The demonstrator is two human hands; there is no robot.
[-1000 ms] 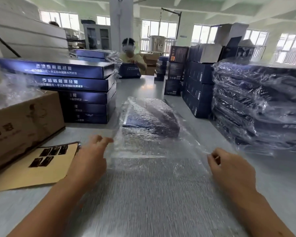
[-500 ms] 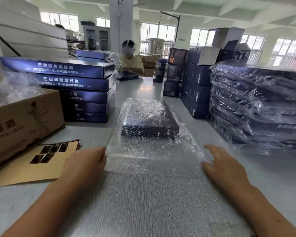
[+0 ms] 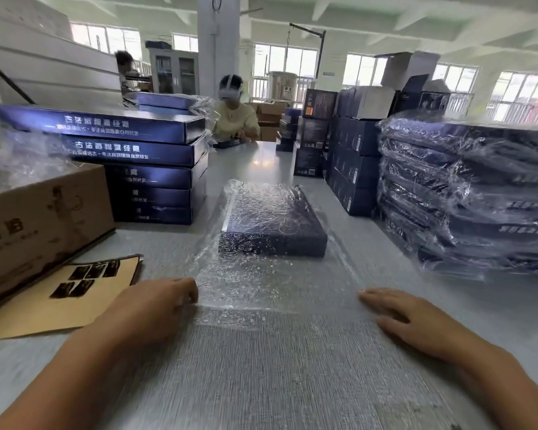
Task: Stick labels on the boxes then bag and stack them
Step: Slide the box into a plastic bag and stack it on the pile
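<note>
**Box seated in its bag, mouth held flat**

The left hand's fingers [image 3: 190, 293] were curled onto the left corner of the plastic bag's [image 3: 261, 283] open mouth. They seemed to pinch the film, though the clear plastic made the grip hard to confirm. The right hand's fingers [image 3: 376, 297] lay straight and close together, pressed flat at the mouth's right corner. The left hand [image 3: 156, 308] and right hand [image 3: 407, 321] thus held the mouth at both corners, probably to keep the film taut for closing.

The dark box [image 3: 274, 225] lay flat inside the bag at its far, closed end, well away from both hands, on the grey table [image 3: 261, 162]. So the bagging looked almost done and the stacking had yet to come.

Just left of the left hand lay a brown backing sheet [image 3: 44, 318] with several black labels [image 3: 84, 279] left on it, too blurred to read. Behind it stood a cardboard carton [image 3: 38, 218] printed with dark characters. Beyond that, a stack of unbagged boxes [image 3: 131, 156], 5 high, showed white Chinese lettering I could not make out. On the right, near the bag, the stack of bagged boxes [image 3: 479, 197] was the likely destination. 1 other person [image 3: 235, 119] sat at the table's far end.
</note>
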